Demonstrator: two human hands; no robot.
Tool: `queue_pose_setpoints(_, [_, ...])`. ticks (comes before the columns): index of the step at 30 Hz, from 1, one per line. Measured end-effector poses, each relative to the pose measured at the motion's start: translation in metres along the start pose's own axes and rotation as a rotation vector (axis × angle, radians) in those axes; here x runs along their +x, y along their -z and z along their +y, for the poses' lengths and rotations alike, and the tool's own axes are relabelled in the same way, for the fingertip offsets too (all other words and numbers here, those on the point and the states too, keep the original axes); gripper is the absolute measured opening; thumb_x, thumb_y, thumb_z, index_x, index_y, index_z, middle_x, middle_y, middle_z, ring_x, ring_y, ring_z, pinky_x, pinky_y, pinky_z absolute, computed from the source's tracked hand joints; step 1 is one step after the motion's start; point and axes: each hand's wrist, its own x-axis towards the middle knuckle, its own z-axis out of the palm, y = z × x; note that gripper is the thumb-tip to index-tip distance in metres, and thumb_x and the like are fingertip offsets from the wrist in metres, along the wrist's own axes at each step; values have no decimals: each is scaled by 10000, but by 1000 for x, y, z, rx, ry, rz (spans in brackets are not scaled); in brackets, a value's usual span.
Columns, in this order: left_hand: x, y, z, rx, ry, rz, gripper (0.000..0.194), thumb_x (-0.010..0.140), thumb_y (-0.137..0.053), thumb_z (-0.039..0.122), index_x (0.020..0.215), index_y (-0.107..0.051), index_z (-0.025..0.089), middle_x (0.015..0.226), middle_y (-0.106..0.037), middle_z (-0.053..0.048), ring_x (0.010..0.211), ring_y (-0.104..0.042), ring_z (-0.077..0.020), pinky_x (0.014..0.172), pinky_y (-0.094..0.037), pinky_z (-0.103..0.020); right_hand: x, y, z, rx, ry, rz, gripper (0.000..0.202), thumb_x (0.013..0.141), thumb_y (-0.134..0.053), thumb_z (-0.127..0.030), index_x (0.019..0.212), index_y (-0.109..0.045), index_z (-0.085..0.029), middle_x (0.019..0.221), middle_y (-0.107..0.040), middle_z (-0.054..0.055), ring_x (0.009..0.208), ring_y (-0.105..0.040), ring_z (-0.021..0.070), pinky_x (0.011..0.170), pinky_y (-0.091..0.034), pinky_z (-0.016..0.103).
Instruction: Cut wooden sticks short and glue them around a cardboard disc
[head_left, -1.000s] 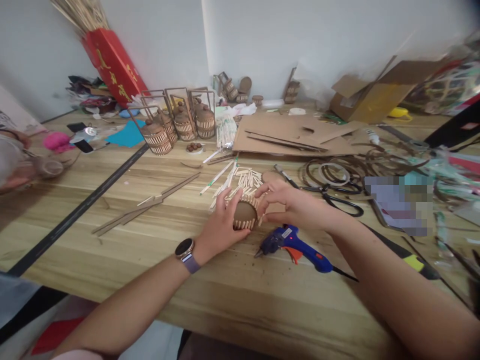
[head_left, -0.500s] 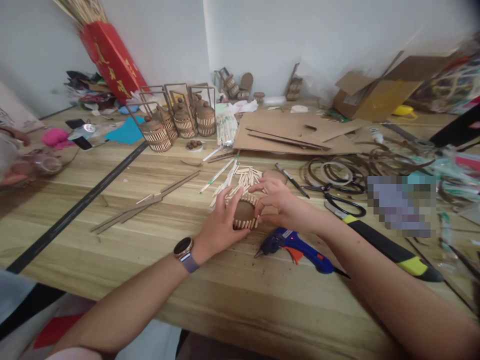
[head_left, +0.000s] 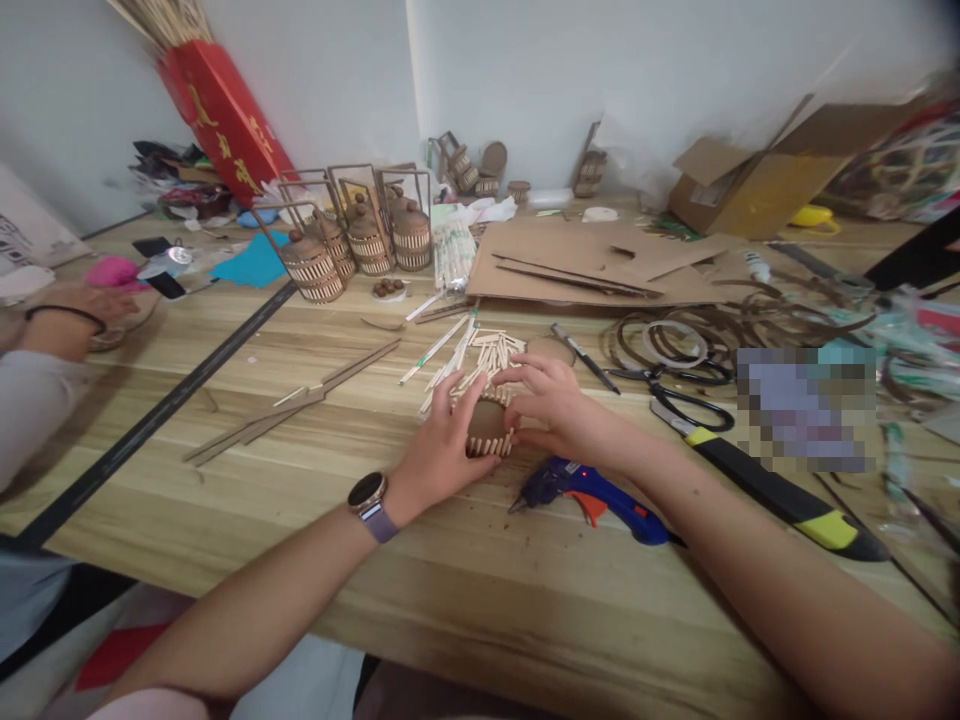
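Observation:
A round brown disc (head_left: 487,424) ringed with short upright wooden sticks lies on the table between my hands. My left hand (head_left: 427,458), with a watch on its wrist, curls round the disc's left side, thumb at the near edge and fingers at the far edge. At the right rim my right hand (head_left: 559,412) pinches a short wooden stick (head_left: 512,437) between thumb and finger. Just behind is a heap of loose short sticks (head_left: 496,352). A blue hot glue gun (head_left: 592,497) with an orange trigger lies to the near right, its nozzle pointing left.
Several small lidded baskets (head_left: 367,240) with tall handles stand at the back left. Scissors (head_left: 690,405), a black-and-yellow cutter (head_left: 780,490), a pen (head_left: 585,358) and coiled brown strips lie right. Cardboard (head_left: 555,260) lies behind. A co-worker's arm (head_left: 52,350) rests at left.
My right hand has shifted slightly left at the rim; my left hand stays in place. The co-worker's arm has come further into view at the left.

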Motion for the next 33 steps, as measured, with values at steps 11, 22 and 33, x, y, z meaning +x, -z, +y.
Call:
queue_pose_setpoints(11, [0, 1, 0, 17, 22, -28, 995, 738, -767, 240, 1508, -140, 317, 1494, -176, -156, 1428, -264, -364, 1125, -355, -557, 0, -2, -5, -147, 73, 16, 71, 802, -646, -157, 809, -656, -227, 1159, -644, 72, 1247, -434, 298, 1082, -248, 552])
queue_pose_setpoints(22, [-1, 1, 1, 17, 12, -24, 1017, 723, -765, 203, 1501, -126, 341, 1483, -185, -146, 1411, -281, -365, 1115, -369, -563, 2, 5, -11, -191, 92, -5, 137, 875, -550, -170, 805, -652, -230, 1101, -647, 78, 1237, -452, 294, 1117, -257, 549])
queue_pose_setpoints(33, [-1, 0, 1, 16, 18, -26, 1037, 717, -787, 230, 1503, -121, 345, 1478, -184, -148, 1400, -302, -371, 1097, -391, -569, 2, 2, -11, -231, 123, 30, 155, 876, -541, -147, 809, -654, -230, 1094, -640, 81, 1224, -467, 286, 1114, -283, 552])
